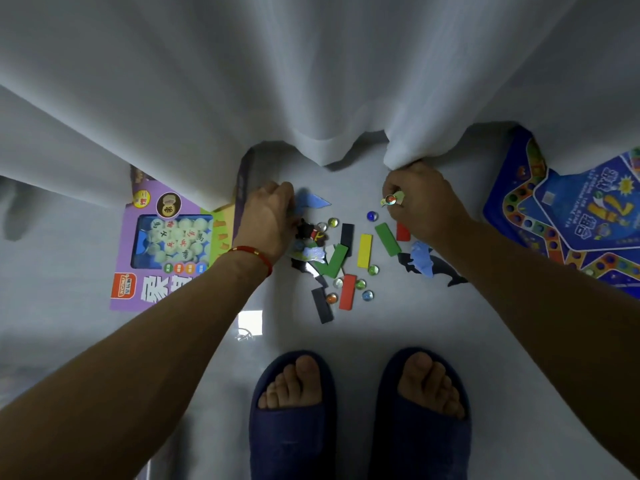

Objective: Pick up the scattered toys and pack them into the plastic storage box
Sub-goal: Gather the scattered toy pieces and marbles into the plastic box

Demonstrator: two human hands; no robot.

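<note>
Two bare feet in dark blue slippers [360, 417] fill the bottom centre of the frame, planted on the pale floor [381, 327]. Both forearms reach up the picture from the lower corners. Over at centre left, the left hand [268, 220], a red string bracelet [254, 255] round its wrist, has its fingers curled down into the left edge of the toy pile, right against a blue card piece [311, 201]; what exactly the grip closes on, I cannot tell. Centre right, the right hand [419, 202] pinches a small card piece with a marble [390, 199] between its fingertips, just under the curtain hem.

Between the hands lies the scatter: a yellow block [364, 251], a green block [388, 239], a red block [347, 292], a dark block [322, 305], glass marbles including a blue marble [372, 215], and a whale-shaped card piece [433, 266] near the right forearm.

White curtain [311, 81] hangs across the whole upper half, draping over a purple chess-set box [162, 244] at left and a blue board game [571, 220] at right. No storage box shows in this view.
</note>
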